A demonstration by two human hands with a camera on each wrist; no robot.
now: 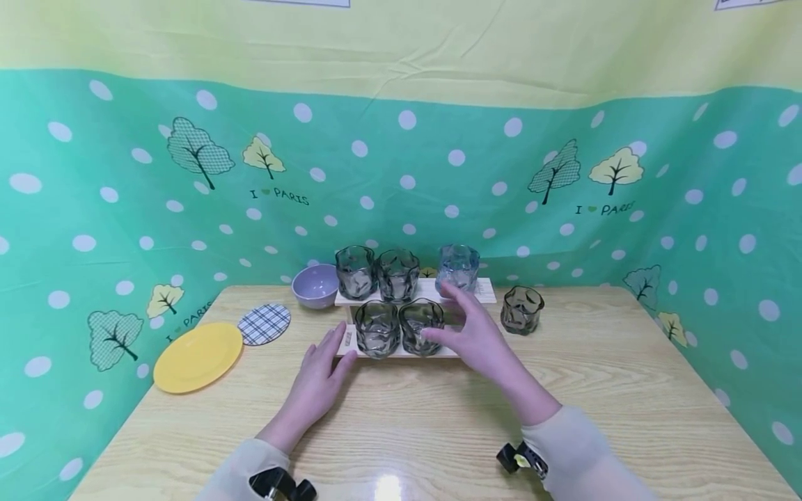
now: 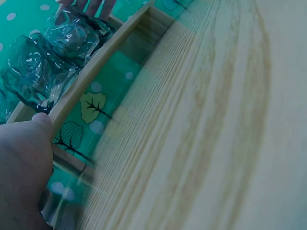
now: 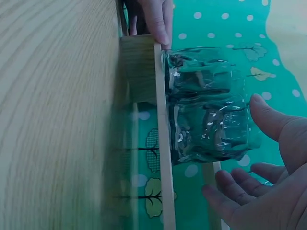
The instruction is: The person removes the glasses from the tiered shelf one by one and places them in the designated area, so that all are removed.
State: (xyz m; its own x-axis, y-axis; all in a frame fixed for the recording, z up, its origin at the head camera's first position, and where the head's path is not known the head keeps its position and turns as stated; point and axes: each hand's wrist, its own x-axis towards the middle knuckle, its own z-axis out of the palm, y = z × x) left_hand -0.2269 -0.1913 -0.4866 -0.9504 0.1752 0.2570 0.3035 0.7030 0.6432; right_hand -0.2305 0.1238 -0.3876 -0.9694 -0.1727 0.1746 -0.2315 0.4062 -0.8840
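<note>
A two-tier wooden rack [image 1: 485, 291] holds wavy drinking glasses. On its lower board stand two smoky grey glasses, a left one [image 1: 376, 330] and a right one [image 1: 413, 321]. The upper board carries two more grey glasses [image 1: 356, 273] at its left and a bluish glass [image 1: 460, 264] toward its right. My left hand [image 1: 316, 383] rests against the lower board's left end, thumb at the front edge. My right hand [image 1: 477, 341] hovers beside the lower right glass with fingers spread; the right wrist view shows a gap between the thumb [image 3: 273, 117] and the glass [image 3: 211, 127].
Right of the rack, a single grey glass [image 1: 522, 311] stands on the wooden table [image 1: 601, 390]. At the left are a purple bowl [image 1: 315, 287], a checked round mat [image 1: 264, 324] and a yellow plate [image 1: 198, 357]. A green dotted curtain [image 1: 401, 160] closes off the back and sides.
</note>
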